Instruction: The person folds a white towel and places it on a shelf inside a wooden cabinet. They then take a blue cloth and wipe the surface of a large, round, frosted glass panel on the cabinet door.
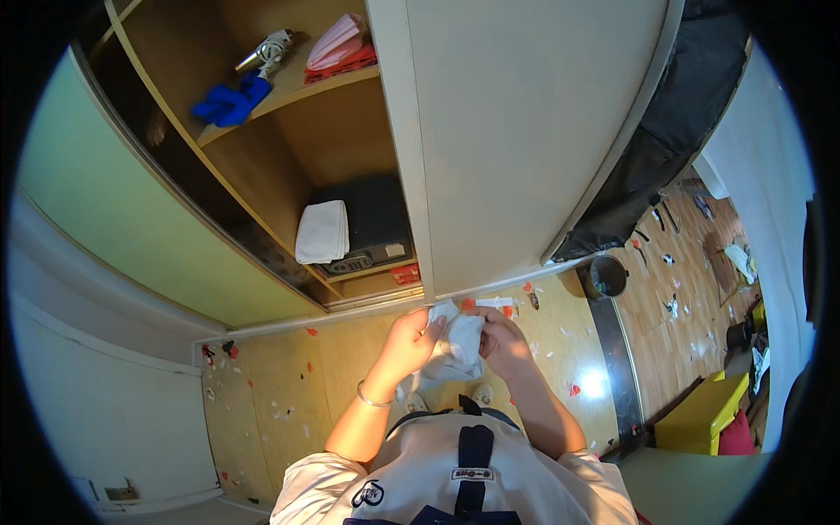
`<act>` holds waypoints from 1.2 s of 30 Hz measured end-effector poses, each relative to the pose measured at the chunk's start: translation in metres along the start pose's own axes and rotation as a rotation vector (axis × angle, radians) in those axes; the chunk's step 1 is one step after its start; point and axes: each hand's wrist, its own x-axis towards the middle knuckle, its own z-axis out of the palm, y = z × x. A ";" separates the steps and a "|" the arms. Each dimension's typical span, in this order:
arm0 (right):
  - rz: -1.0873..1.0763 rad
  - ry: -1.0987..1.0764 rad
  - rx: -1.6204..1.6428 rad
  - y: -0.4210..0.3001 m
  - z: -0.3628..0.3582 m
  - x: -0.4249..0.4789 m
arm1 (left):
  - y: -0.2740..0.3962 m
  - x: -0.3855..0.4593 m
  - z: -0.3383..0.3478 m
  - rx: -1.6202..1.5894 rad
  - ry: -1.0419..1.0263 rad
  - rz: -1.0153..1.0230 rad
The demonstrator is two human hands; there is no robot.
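Observation:
Both hands hold a white cloth in front of my body, above the floor. My left hand grips its left upper edge, with a bracelet on that wrist. On the other side my right hand pinches the right upper edge, and the lower part hangs loose between them. A folded white cloth lies on a black safe in the open cabinet ahead. The shelf above bears a blue cloth, a hair dryer with a wound cord, and pink and red folded items.
Scraps of red and white paper litter the floor. A grey panel door stands right of the shelves, and a green sliding door at left. A dark bin and a yellow box are at right.

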 end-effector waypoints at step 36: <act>-0.459 0.132 -1.212 -0.019 0.045 -0.002 | 0.014 0.004 0.010 0.114 -0.095 0.194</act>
